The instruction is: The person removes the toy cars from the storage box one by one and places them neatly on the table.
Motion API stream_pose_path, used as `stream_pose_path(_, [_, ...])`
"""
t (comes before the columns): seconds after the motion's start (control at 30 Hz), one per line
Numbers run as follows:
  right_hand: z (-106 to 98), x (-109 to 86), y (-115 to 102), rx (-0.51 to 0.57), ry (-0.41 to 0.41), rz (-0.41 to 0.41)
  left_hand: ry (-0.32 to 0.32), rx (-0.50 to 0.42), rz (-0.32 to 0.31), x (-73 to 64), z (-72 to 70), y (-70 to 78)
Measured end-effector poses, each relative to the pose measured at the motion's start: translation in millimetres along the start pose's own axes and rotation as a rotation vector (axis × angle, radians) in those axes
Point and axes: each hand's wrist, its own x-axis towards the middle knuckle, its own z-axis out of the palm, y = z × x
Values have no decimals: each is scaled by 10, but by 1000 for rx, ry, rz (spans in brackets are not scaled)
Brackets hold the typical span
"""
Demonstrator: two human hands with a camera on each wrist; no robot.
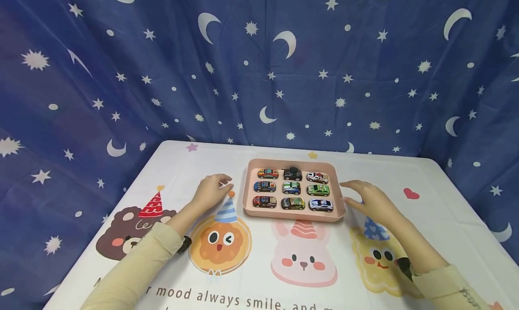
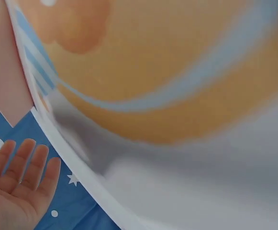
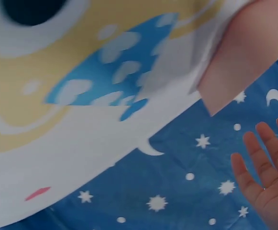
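A shallow pink tray lies on the table with toy cars in three rows of three. Among them are an orange car, a black tank-like vehicle, a green car and a white-and-blue car. My left hand is apart from the tray on its left, fingers loosely bent and holding nothing. Close by the tray's right edge is my right hand, fingers extended toward it and nothing in its grasp. Each wrist view shows a hand with spread fingers and the tray's side.
The white tablecloth carries printed cartoon figures, among them a bear and a pink rabbit. Behind the table hangs a dark blue curtain with moons and stars. Dark wrist-camera parts sit at both cuffs.
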Motion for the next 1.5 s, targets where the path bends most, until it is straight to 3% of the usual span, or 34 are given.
stream_pose_path(0.33, [9, 198, -305, -5, 74, -146, 7, -241, -142, 86, 52, 53])
stream_pose_path(0.6, [18, 367, -513, -21, 75, -179, -84, -659, -403, 155, 162, 128])
stream_pose_path(0.73, [21, 453, -597, -4, 89, -207, -117, -795, -502, 183, 180, 183])
stream_pose_path(0.87, [39, 559, -654, -6, 99, -259, -128, -896, -554, 219, 181, 227])
stream_pose_path(1.2, [25, 835, -767, -49, 31, -321, -151, -905, -645, 264, 183, 344])
stream_pose_path(1.37, [-5, 952, -823, -83, -19, -349, -148, -900, -627, 269, 224, 362])
stream_pose_path(1.5, [-6, 1048, -866, -103, -66, -378, -148, -827, -603, 265, 267, 352])
